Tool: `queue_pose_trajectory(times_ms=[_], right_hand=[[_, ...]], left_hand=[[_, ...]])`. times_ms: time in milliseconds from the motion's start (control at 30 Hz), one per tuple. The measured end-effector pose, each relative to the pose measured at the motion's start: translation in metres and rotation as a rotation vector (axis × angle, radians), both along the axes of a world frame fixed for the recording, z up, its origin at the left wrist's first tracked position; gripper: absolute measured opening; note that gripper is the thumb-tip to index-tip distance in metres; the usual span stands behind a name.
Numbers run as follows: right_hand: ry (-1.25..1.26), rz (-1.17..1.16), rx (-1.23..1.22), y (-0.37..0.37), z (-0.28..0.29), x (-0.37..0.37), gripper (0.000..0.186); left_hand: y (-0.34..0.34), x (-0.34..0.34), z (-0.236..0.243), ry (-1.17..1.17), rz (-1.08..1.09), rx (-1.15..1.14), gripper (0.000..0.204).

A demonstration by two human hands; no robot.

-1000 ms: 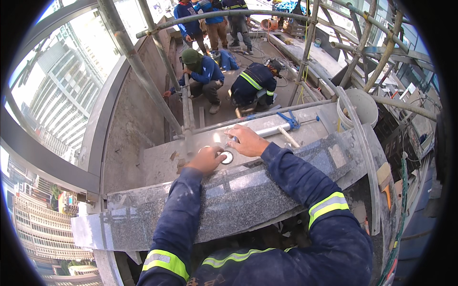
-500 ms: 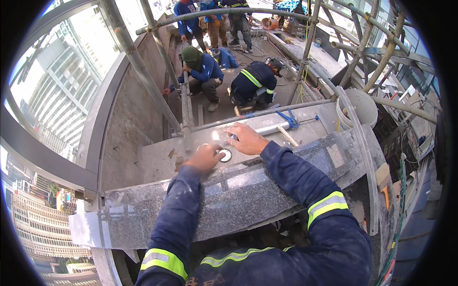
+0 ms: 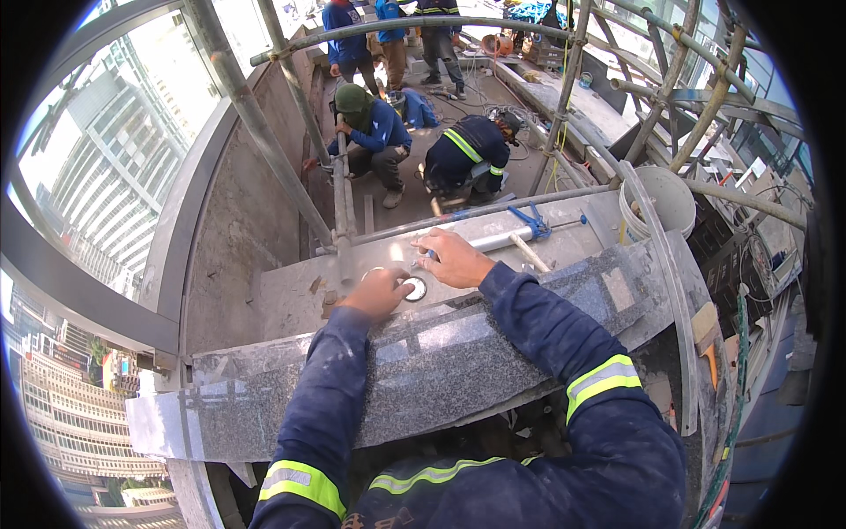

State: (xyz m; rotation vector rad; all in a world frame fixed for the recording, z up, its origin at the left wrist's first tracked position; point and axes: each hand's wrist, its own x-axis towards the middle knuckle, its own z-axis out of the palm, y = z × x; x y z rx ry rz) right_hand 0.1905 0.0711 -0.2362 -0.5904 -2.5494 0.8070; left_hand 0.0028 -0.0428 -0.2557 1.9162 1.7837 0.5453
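My left hand (image 3: pixel 375 294) is closed, its thumb at the edge of a small round white-faced object (image 3: pixel 414 288) with a darker rim. It is just over the pale ledge (image 3: pixel 295 286). Close by on the right, my right hand (image 3: pixel 456 261) has its thumb and fingers pinched together. A small bluish bit shows between these fingertips, too little to name. Beyond my right hand lies a caulking gun (image 3: pixel 493 241) with a silver barrel and blue handle. Both forearms reach over a speckled grey granite slab (image 3: pixel 432 382).
A pale stick (image 3: pixel 530 252) lies by the caulking gun. To the right stand a white bucket (image 3: pixel 667 201) and a brush (image 3: pixel 706 331). Scaffold poles (image 3: pixel 264 132) rise at left and right. Beyond the ledge, two people crouch (image 3: pixel 374 132) (image 3: pixel 464 157); others stand behind.
Both hands hold nearly the same place and pose. The round white-faced object appears very slightly shifted, along with the whole view. The standing people in the background have moved a little.
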Motion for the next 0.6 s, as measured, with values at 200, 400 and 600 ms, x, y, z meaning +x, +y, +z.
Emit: queue_pose_trajectory(times_ms=[200,400,600], right_hand=[[-0.008,-0.002,-0.019,0.0010,-0.0011,-0.0003,0.035],[-0.019,-0.008,-0.027,0.0022,-0.0039,-0.0010,0.036],[-0.021,-0.001,-0.040,0.0014,-0.0018,-0.0009,0.037]], left_hand=[[0.0001,0.0003,0.0011,0.001,-0.010,0.000,0.041],[-0.0001,0.0007,0.0025,-0.007,-0.013,-0.003,0.041],[0.0006,-0.0011,-0.0006,0.000,-0.018,0.009,0.041]])
